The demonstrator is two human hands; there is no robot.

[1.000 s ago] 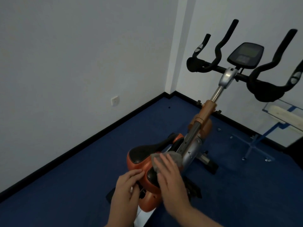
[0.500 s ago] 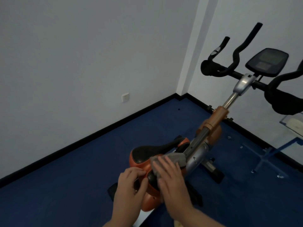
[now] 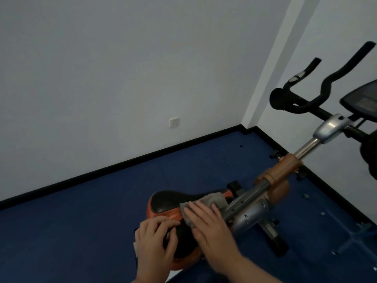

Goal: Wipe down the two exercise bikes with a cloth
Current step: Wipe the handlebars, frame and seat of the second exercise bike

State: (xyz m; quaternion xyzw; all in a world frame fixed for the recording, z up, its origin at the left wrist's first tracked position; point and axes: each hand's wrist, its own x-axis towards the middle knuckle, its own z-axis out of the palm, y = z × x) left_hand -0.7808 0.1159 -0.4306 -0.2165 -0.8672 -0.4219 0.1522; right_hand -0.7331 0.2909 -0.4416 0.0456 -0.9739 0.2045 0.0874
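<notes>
An orange and silver exercise bike (image 3: pixel 251 213) stands on the blue floor, with a black and orange saddle (image 3: pixel 167 205) nearest me. A grey cloth (image 3: pixel 212 201) lies over the saddle's right side. My right hand (image 3: pixel 212 227) presses flat on the cloth with straight fingers. My left hand (image 3: pixel 155 242) grips the saddle's near end, fingers curled over its edge. Black handlebars (image 3: pixel 306 101) and a dark console (image 3: pixel 361 101) rise at the upper right, partly cut off by the frame edge.
White walls meet in a corner behind the bike, with a black skirting board and a wall socket (image 3: pixel 173 121). Blue carpet (image 3: pixel 81 221) spreads to the left. A blue metal frame (image 3: pixel 350 237) lies on the floor at the lower right.
My view has swung left and down, sliding the bike toward the right edge. My right hand has slid the cloth a little along the saddle. My left hand stays on the saddle's near end.
</notes>
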